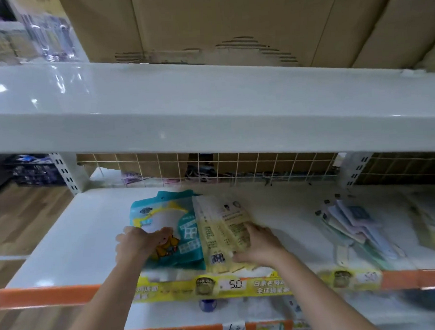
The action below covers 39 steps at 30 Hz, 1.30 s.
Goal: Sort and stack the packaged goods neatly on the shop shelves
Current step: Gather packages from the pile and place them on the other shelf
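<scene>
Near the shelf's (65, 246) front edge, the left hand (135, 245) grips the teal packet (187, 231); the right hand (260, 245) holds the yellow packet (221, 229) touching it. Both look light, floppy and slick; edges seem the best hold.

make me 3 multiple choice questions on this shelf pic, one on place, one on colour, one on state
1. Where does the yellow pack lie relative to the teal pack?
A. to its right, edges meeting
B. on the shelf above
C. far to its left

2. What colour is the bare strip on the shelf's front edge?
A. blue
B. orange
C. black

3. What is the right hand doing?
A. hanging idle off the shelf
B. gripping the wire grid
C. resting on the yellow pack

Answers: 1 A, the yellow pack sits right beside the teal one under the left hand. 2 B, the strip shows orange left of the price labels. 3 C, its fingers lie on the pack's right side.
</scene>
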### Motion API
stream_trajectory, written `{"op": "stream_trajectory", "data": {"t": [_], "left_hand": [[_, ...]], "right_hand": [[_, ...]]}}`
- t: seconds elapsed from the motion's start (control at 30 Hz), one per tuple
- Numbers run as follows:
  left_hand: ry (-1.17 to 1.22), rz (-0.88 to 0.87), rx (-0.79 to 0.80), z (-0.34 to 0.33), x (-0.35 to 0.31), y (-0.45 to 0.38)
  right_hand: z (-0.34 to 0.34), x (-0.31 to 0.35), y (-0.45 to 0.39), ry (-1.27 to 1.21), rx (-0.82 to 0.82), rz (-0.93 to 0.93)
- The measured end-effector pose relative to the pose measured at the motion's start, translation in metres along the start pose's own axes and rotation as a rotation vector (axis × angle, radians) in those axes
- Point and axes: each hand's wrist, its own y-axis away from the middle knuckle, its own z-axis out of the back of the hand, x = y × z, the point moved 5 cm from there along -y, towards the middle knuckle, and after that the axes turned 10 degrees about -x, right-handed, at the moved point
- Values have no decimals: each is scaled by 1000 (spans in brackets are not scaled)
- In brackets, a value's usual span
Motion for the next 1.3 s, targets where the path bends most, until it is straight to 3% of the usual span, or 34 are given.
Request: {"op": "stream_trajectory", "data": {"t": [0.1, 0.23, 0.5, 0.73, 0.83, 1.0, 1.3], "left_hand": [[207, 6, 67, -13, -1, -6], [295, 19, 97, -13, 5, -9], [452, 17, 12, 26, 19, -16], [870, 20, -63, 52, 22, 10], [1037, 18, -49, 66, 18, 28], [1076, -25, 97, 61, -7, 62], [1111, -14, 165, 10, -55, 126]], "right_hand": [[3, 7, 4, 59, -16, -24], [-2, 17, 9, 165, -41, -49], [1, 25, 5, 305, -140, -82], [25, -11, 20, -108, -361, -228], [35, -26, 35, -450, -486, -217], [51, -38, 53, -879, -379, -227], [80, -102, 83, -892, -369, -273]]}}
